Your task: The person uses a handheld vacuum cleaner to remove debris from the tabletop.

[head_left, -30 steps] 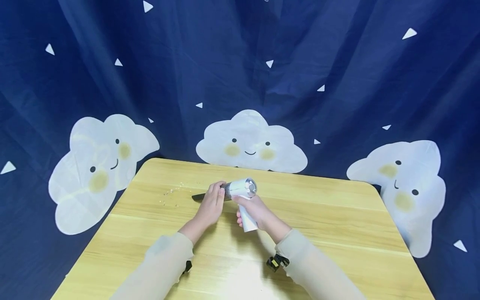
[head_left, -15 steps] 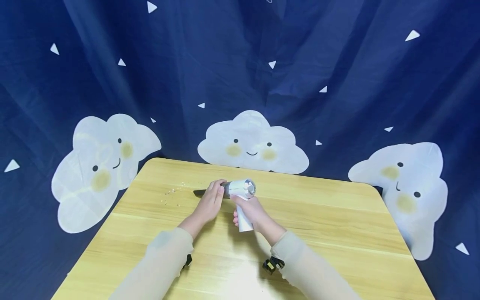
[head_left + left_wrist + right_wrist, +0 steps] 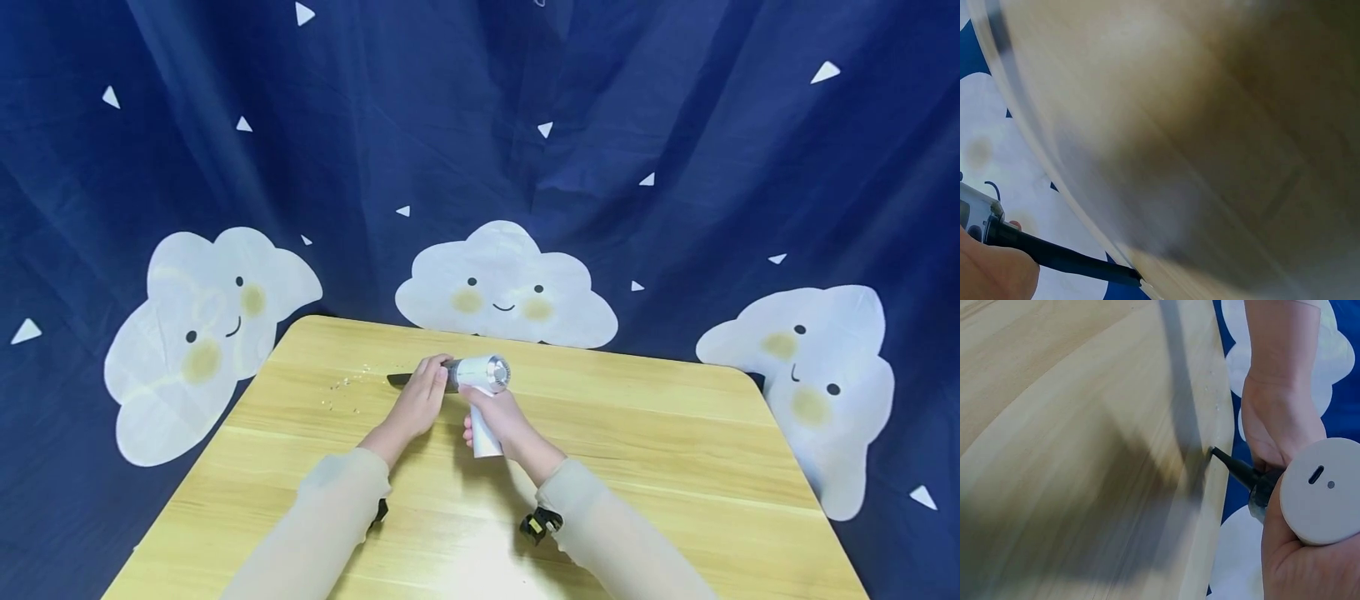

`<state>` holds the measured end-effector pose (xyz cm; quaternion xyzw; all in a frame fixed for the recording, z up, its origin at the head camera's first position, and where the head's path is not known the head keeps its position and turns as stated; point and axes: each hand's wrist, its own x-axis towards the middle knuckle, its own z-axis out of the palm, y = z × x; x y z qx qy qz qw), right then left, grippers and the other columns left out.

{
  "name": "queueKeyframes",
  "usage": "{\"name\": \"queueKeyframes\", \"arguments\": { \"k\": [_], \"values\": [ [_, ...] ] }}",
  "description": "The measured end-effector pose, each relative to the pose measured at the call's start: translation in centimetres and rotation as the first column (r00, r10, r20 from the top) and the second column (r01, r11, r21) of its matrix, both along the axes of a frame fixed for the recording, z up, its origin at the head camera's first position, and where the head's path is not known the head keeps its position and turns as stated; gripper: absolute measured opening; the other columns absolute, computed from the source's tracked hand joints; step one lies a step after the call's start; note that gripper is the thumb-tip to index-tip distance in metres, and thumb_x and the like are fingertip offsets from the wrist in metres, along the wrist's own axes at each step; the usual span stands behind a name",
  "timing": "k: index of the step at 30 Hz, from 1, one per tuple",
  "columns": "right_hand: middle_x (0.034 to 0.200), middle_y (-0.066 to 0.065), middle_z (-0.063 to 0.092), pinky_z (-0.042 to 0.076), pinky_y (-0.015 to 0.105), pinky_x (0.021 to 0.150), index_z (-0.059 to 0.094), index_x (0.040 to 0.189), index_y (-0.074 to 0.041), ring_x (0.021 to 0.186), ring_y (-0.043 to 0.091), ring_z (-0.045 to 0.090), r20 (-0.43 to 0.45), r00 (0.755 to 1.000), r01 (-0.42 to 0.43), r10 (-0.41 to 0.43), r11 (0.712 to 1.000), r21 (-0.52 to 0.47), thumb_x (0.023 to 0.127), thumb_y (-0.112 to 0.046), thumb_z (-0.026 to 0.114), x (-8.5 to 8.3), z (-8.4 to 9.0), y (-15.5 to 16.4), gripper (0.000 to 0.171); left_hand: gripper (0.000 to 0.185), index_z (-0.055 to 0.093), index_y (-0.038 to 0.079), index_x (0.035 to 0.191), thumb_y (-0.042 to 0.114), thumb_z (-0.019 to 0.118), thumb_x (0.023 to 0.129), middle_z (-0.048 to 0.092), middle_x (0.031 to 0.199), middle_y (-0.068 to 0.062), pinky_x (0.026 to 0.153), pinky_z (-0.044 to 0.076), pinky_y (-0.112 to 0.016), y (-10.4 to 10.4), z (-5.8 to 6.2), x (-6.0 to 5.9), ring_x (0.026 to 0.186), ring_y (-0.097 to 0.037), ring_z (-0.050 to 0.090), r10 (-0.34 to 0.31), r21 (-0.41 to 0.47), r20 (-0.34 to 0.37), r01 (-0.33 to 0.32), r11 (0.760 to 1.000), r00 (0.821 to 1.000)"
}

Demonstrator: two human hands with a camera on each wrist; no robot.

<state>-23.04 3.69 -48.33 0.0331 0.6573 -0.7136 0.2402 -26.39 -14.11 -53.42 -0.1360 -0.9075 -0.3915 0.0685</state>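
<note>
A white pistol-shaped handheld vacuum (image 3: 474, 372) with a silver rear end is held over the far part of the table. My right hand (image 3: 501, 417) grips its handle, whose round white base (image 3: 1325, 500) faces the right wrist camera. At the front, my left hand (image 3: 420, 402) holds the dark section where the nozzle joins the body. The slim black nozzle (image 3: 1072, 257) sticks out past the left fingers and points left. Small whitish crumbs (image 3: 347, 382) lie scattered on the tabletop just beyond the nozzle's tip.
The light wooden table (image 3: 637, 450) has rounded far corners. Behind it hangs a dark blue curtain (image 3: 480, 150) with white smiling clouds and triangles. A small black device (image 3: 542, 525) sits at the right sleeve, and another shows under the left sleeve.
The nozzle's tip has swung slightly toward the table's far edge. The vacuum and both hands have shifted a little to the left, with the grips unchanged.
</note>
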Motion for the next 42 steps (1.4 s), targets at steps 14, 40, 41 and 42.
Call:
{"name": "queueKeyframes", "arguments": {
  "k": [14, 40, 41, 42],
  "values": [
    [0.063, 0.008, 0.059, 0.054, 0.028, 0.046, 0.048, 0.125, 0.000, 0.047, 0.015, 0.058, 0.005, 1.000, -0.019, 0.019, 1.000, -0.001, 0.095, -0.034, 0.065, -0.5, 0.1, -0.1, 0.048, 0.049, 0.042, 0.004, 0.146, 0.031, 0.022, 0.112, 0.044, 0.147, -0.020, 0.115, 0.032, -0.053, 0.0, 0.3, 0.2, 0.138, -0.039, 0.040, 0.012, 0.030, -0.019, -0.011, 0.999, 1.000],
    [0.063, 0.008, 0.059, 0.053, 0.027, 0.045, 0.047, 0.130, 0.000, 0.046, 0.014, 0.057, -0.015, 0.999, 0.032, -0.031, 0.999, 0.017, 0.096, -0.032, 0.065, 0.0, 0.7, 1.0, 0.050, 0.052, 0.041, 0.007, 0.148, 0.036, 0.019, 0.111, 0.043, 0.147, -0.014, 0.116, 0.032, -0.050, 1.5, 0.4, -0.4, 0.138, -0.033, 0.041, -0.023, 0.048, 0.008, 0.022, 0.999, 1.000],
    [0.063, 0.008, 0.059, 0.053, 0.027, 0.045, 0.047, 0.130, 0.000, 0.046, 0.014, 0.057, -0.013, 0.999, 0.035, -0.035, 0.999, 0.019, 0.096, -0.032, 0.065, -0.1, 0.7, 1.1, 0.050, 0.052, 0.041, 0.007, 0.148, 0.037, 0.018, 0.111, 0.042, 0.148, -0.014, 0.116, 0.032, -0.049, 1.6, 0.4, -0.4, 0.138, -0.032, 0.041, -0.023, 0.048, 0.010, 0.023, 0.999, 1.000],
    [0.063, 0.008, 0.059, 0.054, 0.027, 0.045, 0.047, 0.130, 0.000, 0.046, 0.014, 0.057, -0.015, 0.999, 0.038, -0.038, 0.999, 0.022, 0.096, -0.032, 0.065, -0.1, 0.8, 1.2, 0.050, 0.053, 0.041, 0.008, 0.148, 0.037, 0.017, 0.111, 0.042, 0.148, -0.013, 0.116, 0.032, -0.048, 1.7, 0.3, -0.5, 0.138, -0.032, 0.041, -0.025, 0.050, 0.011, 0.024, 0.998, 1.000]
  ]
}}
